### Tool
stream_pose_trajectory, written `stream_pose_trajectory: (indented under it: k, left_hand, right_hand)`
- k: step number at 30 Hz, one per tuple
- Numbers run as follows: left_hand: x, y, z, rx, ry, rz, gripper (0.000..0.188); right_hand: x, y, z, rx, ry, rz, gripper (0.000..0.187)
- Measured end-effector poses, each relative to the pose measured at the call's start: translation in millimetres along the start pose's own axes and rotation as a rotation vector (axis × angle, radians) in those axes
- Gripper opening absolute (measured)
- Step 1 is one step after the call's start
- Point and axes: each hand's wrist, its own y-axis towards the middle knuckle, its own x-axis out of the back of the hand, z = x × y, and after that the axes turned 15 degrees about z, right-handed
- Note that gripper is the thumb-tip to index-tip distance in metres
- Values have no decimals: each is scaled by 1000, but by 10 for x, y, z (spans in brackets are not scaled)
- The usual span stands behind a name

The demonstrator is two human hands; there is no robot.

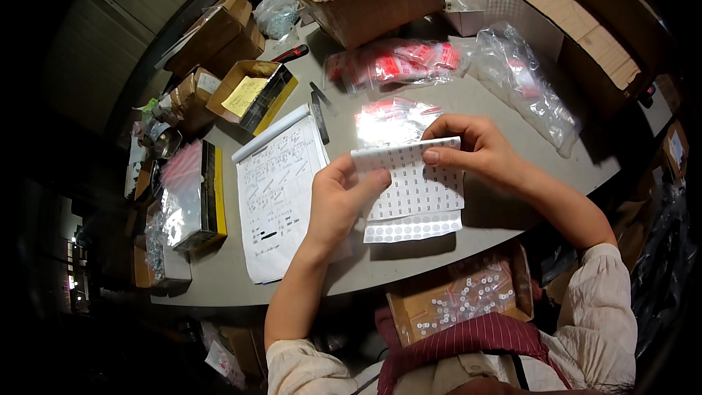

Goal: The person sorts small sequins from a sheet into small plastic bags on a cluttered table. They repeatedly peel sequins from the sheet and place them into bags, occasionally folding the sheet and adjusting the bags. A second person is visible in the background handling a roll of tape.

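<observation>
A white sheet of small printed round stickers (417,186) is held up over the table between my two hands. My left hand (340,201) grips its left edge, thumb lying on the front. At the upper right corner, my right hand (468,146) pinches the sheet between thumb and curled fingers. Along the sheet's lower end runs a strip of pale grey round spots. Just behind it lies a pile of small clear zip bags (398,110) with red edges, partly hidden by the sheet and my right fingers.
A pad of handwritten paper (281,194) lies left, beside a black pen-like tool (319,117). Packs of red-edged bags (395,62) sit behind, below a large cardboard box (369,0). An open box of bagged white discs (461,296) is near my lap. A clear plastic bag (523,80) lies right.
</observation>
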Motion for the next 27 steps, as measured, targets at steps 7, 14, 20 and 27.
stream_pose_trajectory:
  k: [7, 14, 20, 27]
  left_hand:
    - [-35, 21, 16, -25, -30, -19, 37]
    - [-34, -8, -16, -12, -29, 6, 36]
    - [-29, -47, -10, -12, -169, 23, 30]
    - [-77, -50, 10, -66, -179, 24, 26]
  right_hand:
    - [-6, -8, 0, 23, -58, -16, 21]
    - [1, -5, -71, 44, -51, -44, 18]
    - [-42, -14, -94, 20, -12, -8, 16]
    - [-32, -3, -146, 25, -9, 1, 16]
